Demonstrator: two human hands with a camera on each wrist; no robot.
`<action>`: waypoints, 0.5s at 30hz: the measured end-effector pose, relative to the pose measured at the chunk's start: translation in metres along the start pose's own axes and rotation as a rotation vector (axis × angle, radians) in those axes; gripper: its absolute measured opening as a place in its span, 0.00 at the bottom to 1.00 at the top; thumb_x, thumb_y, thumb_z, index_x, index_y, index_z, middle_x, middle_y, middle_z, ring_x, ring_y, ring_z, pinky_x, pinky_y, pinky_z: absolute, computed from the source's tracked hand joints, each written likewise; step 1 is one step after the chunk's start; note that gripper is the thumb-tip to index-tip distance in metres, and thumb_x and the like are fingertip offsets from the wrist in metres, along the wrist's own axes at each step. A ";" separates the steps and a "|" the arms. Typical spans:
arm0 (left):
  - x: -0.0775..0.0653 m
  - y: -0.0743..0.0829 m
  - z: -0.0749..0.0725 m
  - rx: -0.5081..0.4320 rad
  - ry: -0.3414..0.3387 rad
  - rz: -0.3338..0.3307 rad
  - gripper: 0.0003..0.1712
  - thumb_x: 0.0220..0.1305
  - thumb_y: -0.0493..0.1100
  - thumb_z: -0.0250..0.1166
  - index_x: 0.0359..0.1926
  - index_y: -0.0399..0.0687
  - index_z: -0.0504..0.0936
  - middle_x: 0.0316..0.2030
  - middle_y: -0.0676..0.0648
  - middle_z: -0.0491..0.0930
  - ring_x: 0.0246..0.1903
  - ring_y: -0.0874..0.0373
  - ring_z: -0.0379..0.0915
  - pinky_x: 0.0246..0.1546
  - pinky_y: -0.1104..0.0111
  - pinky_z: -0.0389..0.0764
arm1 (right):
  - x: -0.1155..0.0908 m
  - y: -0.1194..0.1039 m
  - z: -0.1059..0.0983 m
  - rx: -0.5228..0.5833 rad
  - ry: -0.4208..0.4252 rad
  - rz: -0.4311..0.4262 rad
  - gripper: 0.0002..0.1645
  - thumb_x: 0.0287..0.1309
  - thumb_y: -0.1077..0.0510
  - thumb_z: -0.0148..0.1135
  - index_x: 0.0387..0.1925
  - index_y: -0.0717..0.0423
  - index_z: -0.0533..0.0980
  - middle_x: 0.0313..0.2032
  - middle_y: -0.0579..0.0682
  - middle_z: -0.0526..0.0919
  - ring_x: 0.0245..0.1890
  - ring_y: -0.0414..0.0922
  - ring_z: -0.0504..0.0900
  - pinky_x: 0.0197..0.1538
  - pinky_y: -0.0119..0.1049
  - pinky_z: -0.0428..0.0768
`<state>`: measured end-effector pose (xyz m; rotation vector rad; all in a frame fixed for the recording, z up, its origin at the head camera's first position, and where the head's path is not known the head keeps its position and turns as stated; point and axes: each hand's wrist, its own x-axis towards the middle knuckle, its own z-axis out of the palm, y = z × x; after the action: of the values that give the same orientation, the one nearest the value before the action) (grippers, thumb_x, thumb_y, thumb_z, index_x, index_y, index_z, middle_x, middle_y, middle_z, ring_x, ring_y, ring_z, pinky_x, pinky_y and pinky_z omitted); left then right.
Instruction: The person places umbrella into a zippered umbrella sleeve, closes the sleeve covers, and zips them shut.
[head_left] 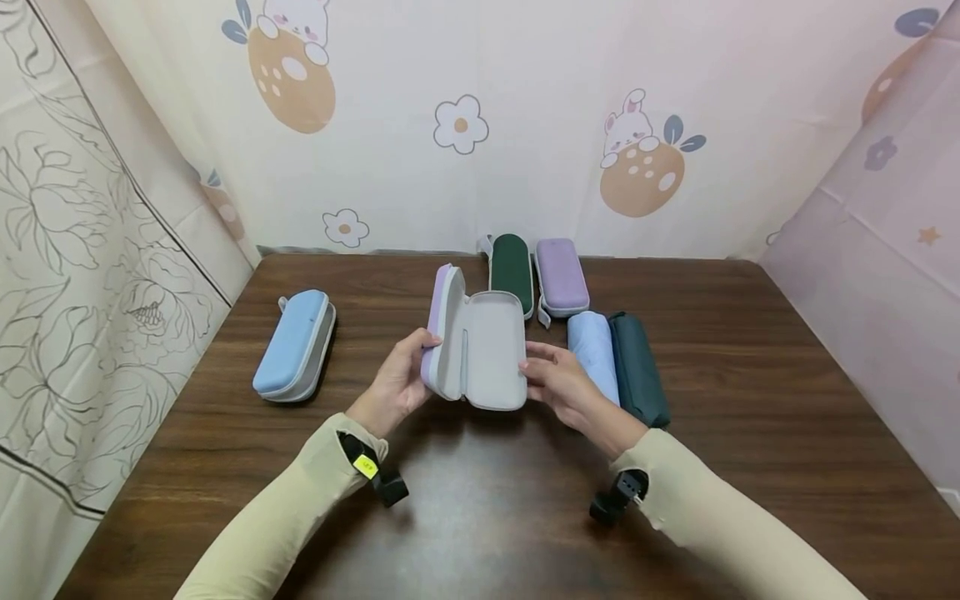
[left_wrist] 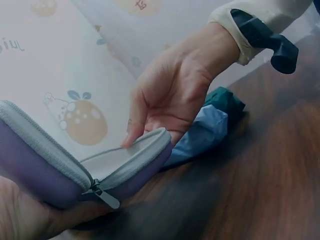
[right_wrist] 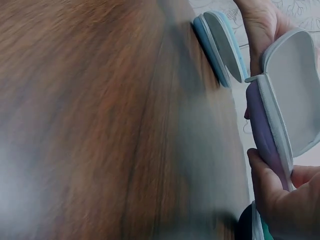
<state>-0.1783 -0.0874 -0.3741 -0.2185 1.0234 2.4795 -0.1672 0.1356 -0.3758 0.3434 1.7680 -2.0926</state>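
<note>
A purple zip case (head_left: 493,354) is spread open in front of me, its pale grey lining facing up and an inner strip along the hinge side. My left hand (head_left: 399,382) grips the raised lid half at the left. The right hand (head_left: 561,382) pinches the outer edge of the other half, thumb inside the rim. In the left wrist view, the case's zipper pull (left_wrist: 107,197) dangles at the corner where the halves meet. The right wrist view shows the purple shell (right_wrist: 262,125) held between both hands above the table.
On the brown table (head_left: 712,500), a light blue case (head_left: 292,346), partly unzipped, lies at left. Behind my hands are a dark green case (head_left: 511,271) and another purple case (head_left: 561,275). Light blue (head_left: 594,350) and dark green (head_left: 639,367) rolled fabric bundles lie beside the right hand.
</note>
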 end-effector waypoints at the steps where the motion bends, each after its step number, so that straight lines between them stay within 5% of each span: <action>1: 0.000 -0.003 0.000 -0.011 -0.002 -0.004 0.17 0.58 0.37 0.45 0.49 0.40 0.64 0.41 0.45 0.75 0.40 0.56 0.74 0.43 0.66 0.75 | -0.001 0.001 -0.002 -0.007 0.001 0.002 0.31 0.66 0.70 0.48 0.69 0.65 0.56 0.60 0.65 0.67 0.47 0.46 0.76 0.48 0.42 0.79; 10: 0.000 -0.021 -0.007 -0.023 -0.021 -0.029 0.18 0.57 0.37 0.43 0.50 0.40 0.64 0.41 0.46 0.75 0.41 0.57 0.73 0.45 0.66 0.74 | -0.009 0.007 -0.010 -0.066 0.006 0.012 0.30 0.65 0.71 0.47 0.68 0.67 0.55 0.57 0.66 0.69 0.45 0.47 0.76 0.45 0.43 0.79; 15: -0.001 -0.025 -0.008 0.010 -0.037 -0.012 0.19 0.57 0.36 0.44 0.51 0.41 0.63 0.43 0.46 0.73 0.43 0.56 0.72 0.46 0.65 0.73 | -0.011 0.008 -0.013 -0.123 -0.016 0.035 0.30 0.66 0.69 0.48 0.68 0.67 0.55 0.57 0.65 0.70 0.49 0.49 0.75 0.54 0.48 0.75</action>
<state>-0.1665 -0.0779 -0.3957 -0.1744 1.0157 2.4579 -0.1551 0.1486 -0.3804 0.3192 1.8579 -1.9466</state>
